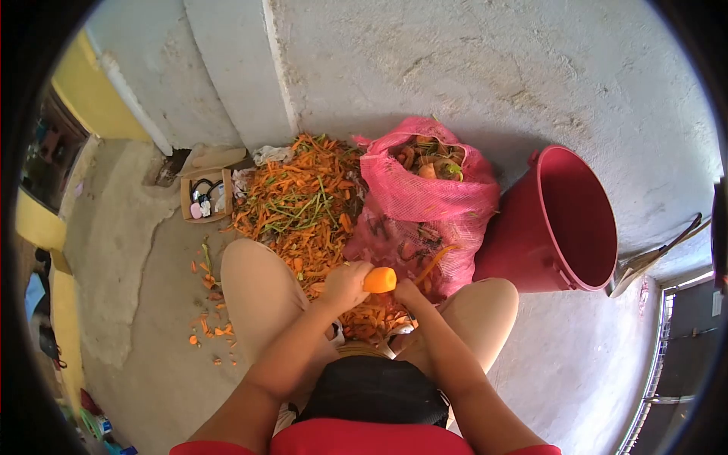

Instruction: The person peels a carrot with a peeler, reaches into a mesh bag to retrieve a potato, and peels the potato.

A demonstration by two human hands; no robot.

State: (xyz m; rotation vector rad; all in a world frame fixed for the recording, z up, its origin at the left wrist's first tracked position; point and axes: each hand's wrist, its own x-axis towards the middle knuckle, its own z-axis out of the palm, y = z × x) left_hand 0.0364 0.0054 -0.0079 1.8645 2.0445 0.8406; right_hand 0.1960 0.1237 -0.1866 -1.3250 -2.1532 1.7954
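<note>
My left hand (345, 287) is wrapped round a thick orange carrot (380, 280), whose blunt end points to the right. Close beside that end, my right hand (409, 294) is closed; whatever it grips is hidden by the fingers. A long orange peel strip (438, 263) shows just past my right hand, in front of the pink woven sack (425, 199). Below both hands, between my knees, lie more carrot peelings (373, 317). Beyond my left hand spreads a large heap of orange peelings and green stalks (299, 208).
The sack holds vegetable scraps and leans near the wall (485, 61). To its right a big red bucket (509, 227) stands tilted. A small cardboard box (199, 216) with odds and ends sits left of the heap. Loose carrot bits (208, 331) lie on the concrete floor (144, 318).
</note>
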